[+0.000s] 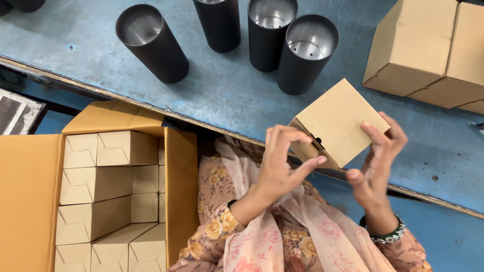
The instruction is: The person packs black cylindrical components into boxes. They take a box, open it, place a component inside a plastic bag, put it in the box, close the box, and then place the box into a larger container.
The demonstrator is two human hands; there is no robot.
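Blue worktable [227, 95], paint worn, fills top of view. Large open carton [30, 201] at lower left, packed with rows of small closed boxes [108, 181]. Two brown cartons [428, 50] at table's right end. Four black cylinders [151, 43] upright on table, open tops, metal inside. Small cardboard box [338, 123] held above table edge: left hand [280, 163] curled, fingertips at its flap; right hand [378, 161] half-closed, gripping its side.

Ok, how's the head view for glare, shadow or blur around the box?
Head view: sharp and evenly lit; small cardboard box and both hands, left hand and right hand, show no blur; soft glare inside the black cylinders; faint shadows on the blue table.
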